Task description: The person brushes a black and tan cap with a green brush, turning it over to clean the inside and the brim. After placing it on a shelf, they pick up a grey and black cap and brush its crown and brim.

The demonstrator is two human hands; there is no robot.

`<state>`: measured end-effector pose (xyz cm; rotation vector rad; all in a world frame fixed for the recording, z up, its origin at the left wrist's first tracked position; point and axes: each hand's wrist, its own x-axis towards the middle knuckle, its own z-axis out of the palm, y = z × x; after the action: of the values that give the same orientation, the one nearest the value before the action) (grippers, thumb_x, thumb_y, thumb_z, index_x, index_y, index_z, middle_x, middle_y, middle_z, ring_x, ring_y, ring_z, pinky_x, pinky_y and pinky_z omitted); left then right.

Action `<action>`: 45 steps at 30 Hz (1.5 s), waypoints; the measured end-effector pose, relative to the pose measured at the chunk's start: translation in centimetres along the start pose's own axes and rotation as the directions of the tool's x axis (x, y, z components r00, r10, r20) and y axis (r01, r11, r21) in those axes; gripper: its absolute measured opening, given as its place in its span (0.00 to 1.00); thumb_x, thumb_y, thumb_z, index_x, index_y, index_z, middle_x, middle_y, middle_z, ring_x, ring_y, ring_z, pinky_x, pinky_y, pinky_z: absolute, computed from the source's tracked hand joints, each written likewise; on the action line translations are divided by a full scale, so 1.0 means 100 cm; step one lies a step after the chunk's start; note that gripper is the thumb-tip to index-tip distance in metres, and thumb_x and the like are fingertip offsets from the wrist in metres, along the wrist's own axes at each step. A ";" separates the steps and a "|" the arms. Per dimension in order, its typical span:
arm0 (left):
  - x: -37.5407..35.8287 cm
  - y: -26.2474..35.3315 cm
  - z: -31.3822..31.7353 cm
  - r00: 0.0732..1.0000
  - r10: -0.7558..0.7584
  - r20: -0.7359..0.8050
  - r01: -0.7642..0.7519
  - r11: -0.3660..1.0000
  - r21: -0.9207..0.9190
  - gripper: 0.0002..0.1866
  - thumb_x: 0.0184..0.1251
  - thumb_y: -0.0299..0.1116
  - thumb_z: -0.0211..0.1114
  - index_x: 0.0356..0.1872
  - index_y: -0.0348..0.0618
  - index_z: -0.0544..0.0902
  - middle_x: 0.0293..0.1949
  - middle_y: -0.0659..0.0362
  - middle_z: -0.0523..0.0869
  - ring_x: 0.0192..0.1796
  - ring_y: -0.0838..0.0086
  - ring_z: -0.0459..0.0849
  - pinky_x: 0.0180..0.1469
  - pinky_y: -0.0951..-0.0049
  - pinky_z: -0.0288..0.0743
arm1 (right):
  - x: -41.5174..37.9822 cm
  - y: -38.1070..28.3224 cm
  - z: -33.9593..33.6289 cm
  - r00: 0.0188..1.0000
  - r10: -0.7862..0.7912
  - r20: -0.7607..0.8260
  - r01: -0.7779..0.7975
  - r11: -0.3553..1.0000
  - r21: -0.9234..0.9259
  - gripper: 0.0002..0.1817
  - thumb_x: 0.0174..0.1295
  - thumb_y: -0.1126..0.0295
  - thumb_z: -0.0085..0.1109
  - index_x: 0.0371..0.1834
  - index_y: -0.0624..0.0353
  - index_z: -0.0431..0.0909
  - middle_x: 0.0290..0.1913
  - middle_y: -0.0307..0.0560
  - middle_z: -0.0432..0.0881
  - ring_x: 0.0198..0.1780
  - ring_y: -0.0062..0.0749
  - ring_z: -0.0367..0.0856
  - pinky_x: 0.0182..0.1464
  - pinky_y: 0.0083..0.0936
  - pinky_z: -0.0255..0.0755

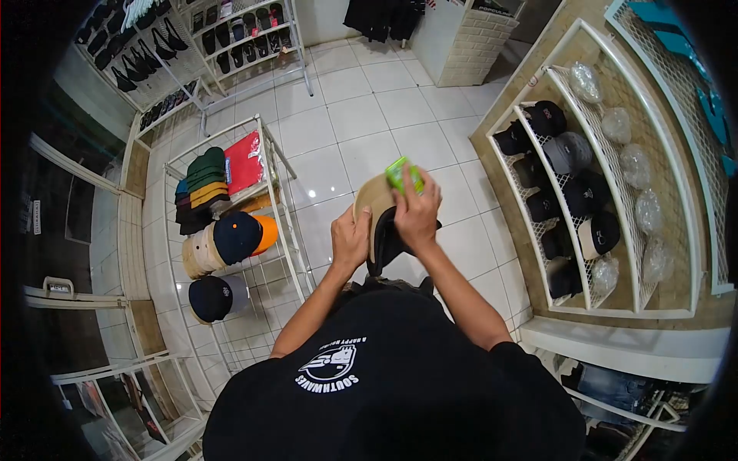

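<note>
Cap (386, 237) held right of the white rack (270, 165): left fingers (364, 221), nearly closed, pinch its brim (373, 192); right fingers (411, 197), bent around a green pad (398, 174), hold it against the brim. Uneven pressure could twist the cap loose.

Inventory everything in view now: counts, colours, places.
Tan-brimmed cap: 1, tan and black, in left hand
Green item: 1, green, in right hand, against the cap
Rack: 1, white, left
Rack caps: several, mixed colours, on rack
Red packet: 1, red, rack top
Wall shelf: 1, white, right
Shelf caps: about a dozen, mostly black, wall shelf
Clear bundles: at least six, transparent, wall shelf
Footwear: many, mostly dark, upper left
Hanging garments: count unclear, black, top centre
Folded garments: several, dark and blue, lower right
Floor: 1, white tiles
Shirt: 1, black, on wearer
Hands: 2, bare, at the cap
</note>
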<state>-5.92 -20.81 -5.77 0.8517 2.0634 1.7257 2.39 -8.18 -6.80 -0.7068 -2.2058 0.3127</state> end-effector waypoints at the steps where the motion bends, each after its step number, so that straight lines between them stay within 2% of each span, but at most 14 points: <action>1: 0.000 -0.002 0.001 0.999 0.014 -0.030 -0.015 0.999 -0.034 0.17 0.75 0.37 0.56 0.42 0.29 0.83 0.23 0.46 0.83 0.26 0.66 0.81 0.34 0.62 0.75 | -0.006 -0.003 -0.002 0.987 -0.154 0.043 0.152 0.988 0.039 0.33 0.63 0.69 0.63 0.74 0.53 0.71 0.65 0.62 0.71 0.62 0.58 0.72 0.64 0.48 0.64; 2: 0.000 -0.005 0.000 1.000 0.012 -0.028 -0.013 0.999 -0.033 0.17 0.75 0.37 0.56 0.42 0.29 0.83 0.23 0.46 0.83 0.26 0.66 0.81 0.34 0.62 0.75 | -0.017 -0.011 -0.004 0.976 -0.190 0.109 0.169 0.969 0.181 0.34 0.61 0.71 0.64 0.74 0.53 0.71 0.63 0.62 0.73 0.62 0.58 0.72 0.64 0.48 0.64; 4: -0.001 -0.009 -0.003 0.999 -0.022 0.024 0.022 0.999 -0.031 0.18 0.77 0.37 0.56 0.44 0.28 0.84 0.26 0.59 0.82 0.30 0.79 0.76 0.34 0.70 0.73 | -0.014 0.006 -0.008 0.981 -0.174 0.091 0.168 0.983 0.072 0.34 0.61 0.72 0.65 0.75 0.53 0.71 0.63 0.61 0.73 0.62 0.57 0.72 0.64 0.48 0.64; 8: -0.002 -0.003 -0.005 0.997 -0.066 0.034 0.066 0.998 0.009 0.17 0.77 0.37 0.56 0.43 0.28 0.84 0.26 0.60 0.82 0.30 0.80 0.75 0.32 0.71 0.71 | -0.006 0.019 -0.007 0.997 0.062 -0.050 -0.060 0.997 0.042 0.35 0.59 0.72 0.65 0.74 0.54 0.71 0.62 0.64 0.73 0.62 0.57 0.72 0.64 0.48 0.64; 11: 0.001 -0.007 -0.001 0.996 -0.091 0.013 0.092 0.996 -0.022 0.17 0.75 0.37 0.57 0.43 0.29 0.84 0.24 0.52 0.84 0.28 0.73 0.79 0.34 0.65 0.74 | -0.027 0.001 -0.004 0.984 -0.156 0.084 0.156 0.988 0.013 0.36 0.58 0.72 0.64 0.75 0.54 0.70 0.66 0.62 0.70 0.64 0.57 0.70 0.66 0.48 0.63; 14: 0.002 -0.009 -0.001 0.999 -0.047 -0.017 0.046 0.995 -0.091 0.17 0.75 0.37 0.57 0.42 0.29 0.84 0.23 0.54 0.83 0.28 0.75 0.78 0.33 0.65 0.73 | -0.024 0.020 -0.005 0.991 -0.132 0.029 0.133 0.991 -0.025 0.35 0.60 0.72 0.63 0.75 0.54 0.70 0.65 0.61 0.71 0.64 0.57 0.70 0.65 0.48 0.63; 16: 0.000 -0.009 -0.006 0.996 -0.090 -0.008 0.090 0.995 -0.049 0.17 0.75 0.37 0.57 0.41 0.29 0.83 0.23 0.56 0.82 0.27 0.76 0.76 0.32 0.67 0.71 | -0.015 0.024 -0.008 0.995 0.088 -0.052 -0.086 0.996 0.040 0.31 0.65 0.71 0.62 0.73 0.54 0.72 0.63 0.59 0.72 0.62 0.55 0.71 0.63 0.48 0.64; 21: 0.001 -0.010 -0.003 0.996 -0.093 -0.007 0.092 0.994 -0.058 0.17 0.75 0.37 0.58 0.41 0.29 0.84 0.23 0.58 0.81 0.27 0.78 0.75 0.31 0.68 0.70 | -0.034 0.008 -0.011 0.970 -0.224 0.095 0.221 0.974 0.046 0.37 0.56 0.72 0.69 0.74 0.51 0.72 0.64 0.62 0.73 0.61 0.56 0.73 0.65 0.47 0.65; 24: 0.005 -0.031 -0.004 0.993 -0.118 -0.019 0.114 0.984 -0.138 0.17 0.75 0.36 0.58 0.42 0.29 0.84 0.27 0.58 0.85 0.31 0.77 0.79 0.36 0.69 0.74 | -0.015 0.046 -0.010 0.996 0.088 0.018 -0.088 0.996 -0.022 0.32 0.64 0.70 0.63 0.74 0.53 0.70 0.65 0.62 0.72 0.62 0.57 0.71 0.66 0.47 0.64; 28: 0.016 -0.057 -0.015 0.970 -0.239 -0.048 0.199 0.891 -0.407 0.16 0.78 0.35 0.60 0.53 0.29 0.82 0.42 0.57 0.88 0.41 0.76 0.85 0.46 0.75 0.78 | 0.027 0.059 -0.073 0.937 0.241 -0.251 -0.188 0.958 0.218 0.25 0.76 0.63 0.52 0.72 0.64 0.69 0.61 0.60 0.75 0.61 0.49 0.74 0.66 0.42 0.65; 32: 0.031 -0.060 -0.035 0.940 -0.327 0.092 0.297 0.661 -0.689 0.18 0.80 0.35 0.58 0.61 0.32 0.76 0.53 0.54 0.86 0.52 0.71 0.86 0.56 0.71 0.80 | 0.036 0.078 -0.098 0.859 0.435 -0.271 -0.235 0.805 0.545 0.24 0.78 0.58 0.51 0.66 0.66 0.71 0.53 0.49 0.79 0.53 0.34 0.79 0.58 0.29 0.71; 35: 0.034 -0.066 -0.032 0.917 -0.236 0.321 0.389 0.355 -0.850 0.19 0.81 0.35 0.55 0.65 0.35 0.73 0.57 0.54 0.85 0.58 0.69 0.85 0.64 0.68 0.79 | 0.023 0.078 -0.090 0.778 0.595 0.202 -0.439 0.284 0.852 0.23 0.74 0.52 0.59 0.58 0.60 0.76 0.44 0.38 0.82 0.40 0.21 0.80 0.40 0.19 0.73; 38: 0.033 -0.066 -0.020 0.899 -0.166 0.405 0.431 0.177 -0.885 0.19 0.81 0.33 0.54 0.67 0.37 0.71 0.57 0.56 0.84 0.58 0.70 0.85 0.63 0.69 0.79 | 0.007 0.081 -0.071 0.772 0.579 0.260 -0.495 0.292 0.819 0.23 0.70 0.54 0.65 0.58 0.60 0.76 0.44 0.38 0.82 0.40 0.21 0.80 0.38 0.20 0.74; 45: 0.027 -0.073 -0.003 0.836 -0.208 0.508 0.543 0.182 -0.820 0.17 0.81 0.34 0.55 0.63 0.37 0.74 0.55 0.55 0.85 0.56 0.69 0.86 0.62 0.68 0.80 | 0.018 0.039 -0.063 0.864 0.454 0.219 -0.450 0.499 0.741 0.27 0.54 0.74 0.78 0.56 0.62 0.74 0.44 0.40 0.83 0.43 0.23 0.82 0.47 0.21 0.77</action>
<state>-9.93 -20.07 -12.43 0.0893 0.5704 1.8934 7.62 -3.97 -3.17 -0.7505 -1.5628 1.4466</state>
